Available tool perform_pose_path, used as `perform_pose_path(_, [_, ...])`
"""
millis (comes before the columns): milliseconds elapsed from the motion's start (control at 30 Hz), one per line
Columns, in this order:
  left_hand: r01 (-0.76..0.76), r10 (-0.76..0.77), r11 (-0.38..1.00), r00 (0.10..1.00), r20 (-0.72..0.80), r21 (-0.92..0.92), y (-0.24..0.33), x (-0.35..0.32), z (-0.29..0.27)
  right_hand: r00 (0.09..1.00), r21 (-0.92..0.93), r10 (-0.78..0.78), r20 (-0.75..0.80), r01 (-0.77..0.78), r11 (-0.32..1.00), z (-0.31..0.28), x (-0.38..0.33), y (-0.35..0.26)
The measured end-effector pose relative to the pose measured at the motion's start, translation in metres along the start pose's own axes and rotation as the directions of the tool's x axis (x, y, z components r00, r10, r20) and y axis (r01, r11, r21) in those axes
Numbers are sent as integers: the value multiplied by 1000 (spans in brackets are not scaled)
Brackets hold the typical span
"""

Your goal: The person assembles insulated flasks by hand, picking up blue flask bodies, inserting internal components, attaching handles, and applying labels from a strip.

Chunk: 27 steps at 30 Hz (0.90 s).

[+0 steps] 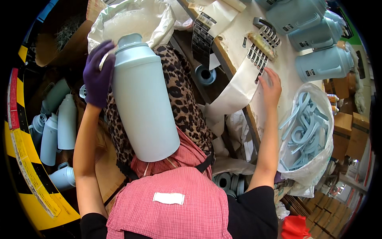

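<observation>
A pale blue thermos flask body (145,99) leans across my lap, its narrower neck pointing away from me. My left hand (97,75), in a purple glove, is closed at the flask's left shoulder, beside the neck. Something pale shows between thumb and fingers, too small to name. On the bench to the right lies a white backing strip with small black labels (256,57). My bare right hand (271,87) has its fingers stretched out and apart, the tips touching the strip at its nearest labels. Whether a label is lifted I cannot tell.
Finished-looking blue flasks with handles (322,63) stand at the bench's far right. A clear bag of loose blue handles (306,131) hangs nearer. A tape roll (262,24) lies behind the labels. More blue flasks (67,119) fill the left, beside a yellow-black striped edge (36,179).
</observation>
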<state>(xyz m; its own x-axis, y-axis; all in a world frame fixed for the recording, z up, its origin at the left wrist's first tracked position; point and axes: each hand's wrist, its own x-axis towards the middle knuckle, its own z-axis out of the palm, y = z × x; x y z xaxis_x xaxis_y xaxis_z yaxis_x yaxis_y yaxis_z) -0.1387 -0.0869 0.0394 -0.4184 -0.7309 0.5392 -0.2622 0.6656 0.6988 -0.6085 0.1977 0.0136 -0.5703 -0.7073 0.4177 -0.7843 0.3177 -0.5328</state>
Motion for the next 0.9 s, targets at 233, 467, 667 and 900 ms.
perform_pose_path(233, [236, -263, 956, 952, -154, -174, 13, -80, -41, 979, -19, 74, 191, -72, 997, -4, 29, 14])
perform_pose_path(467, [365, -423, 893, 881, -211, -265, 0, -137, -53, 974, 17, 78, 214, -84, 996, -8, 21, 3])
perform_pose_path(667, [446, -516, 840, 832, -205, -309, 2, -185, -60, 997, -61, 27, 67, -23, 998, -3, 2, 3])
perform_pose_path(900, [492, -588, 788, 778, -219, -369, -4, -199, -63, 987, -36, 38, 158, -33, 999, -8, 24, 17])
